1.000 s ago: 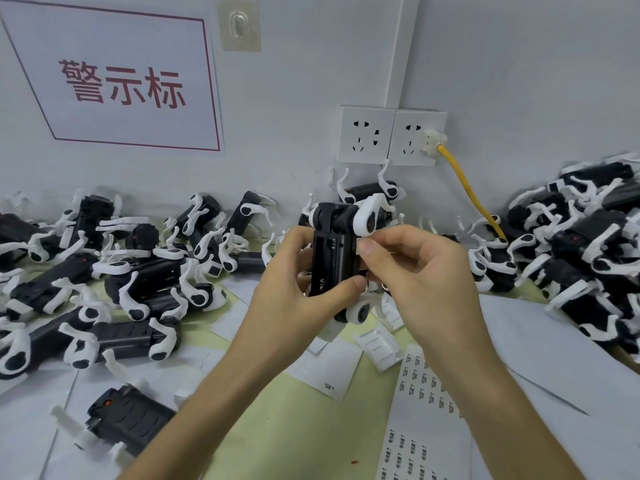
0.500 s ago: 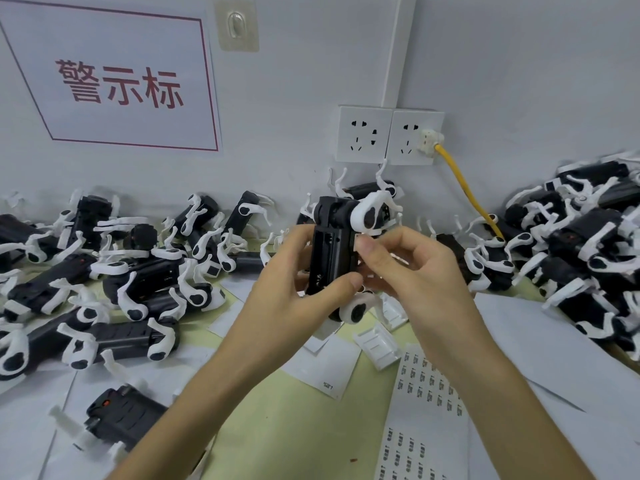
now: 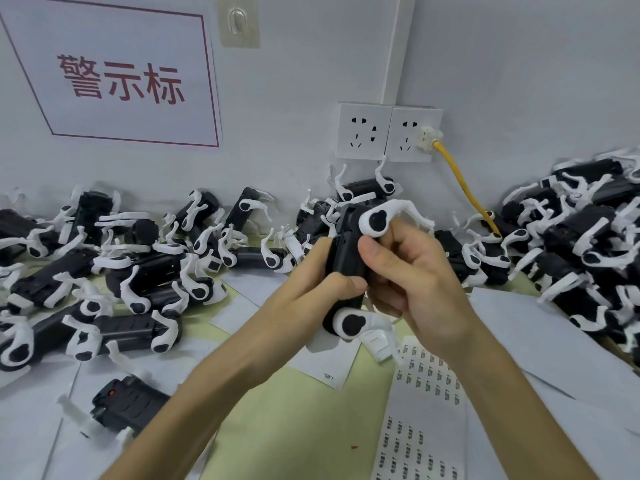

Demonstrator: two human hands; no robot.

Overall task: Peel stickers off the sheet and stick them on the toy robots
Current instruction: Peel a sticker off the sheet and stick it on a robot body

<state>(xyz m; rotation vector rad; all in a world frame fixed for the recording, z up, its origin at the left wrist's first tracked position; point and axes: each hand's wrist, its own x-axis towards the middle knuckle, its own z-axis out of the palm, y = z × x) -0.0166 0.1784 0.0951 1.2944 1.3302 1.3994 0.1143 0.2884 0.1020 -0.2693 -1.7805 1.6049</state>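
One robot [image 3: 346, 244] is held upright above the middle of the counter [image 3: 294, 427], between both hands. The black body is gripped by the left hand [image 3: 304, 299] from the left, with the thumb laid across its lower front. The right hand [image 3: 415, 282] is closed on the robot's right side: the thumb is pressed flat against the body and the fingers are curled behind it, just under the upper white leg [image 3: 377, 220]. Whether a sticker lies under that thumb cannot be told.

The robot is judged to be light, hard plastic, easily carried in one hand. The body is stiff and blocky, so it is best taken by its long flat sides, as is being done here. The thin, hinged legs are likely to swing or snap and are better not used as handles.

The sheet [image 3: 426, 427] lies flat on the counter, near and to the right, below the right wrist. Its small printed stickers are judged to be thin, limp and tacky. Each is best lifted at a corner with a fingernail and carried on a fingertip.

More robots are heaped in piles at far left [image 3: 138, 271] and far right [image 3: 571, 244].
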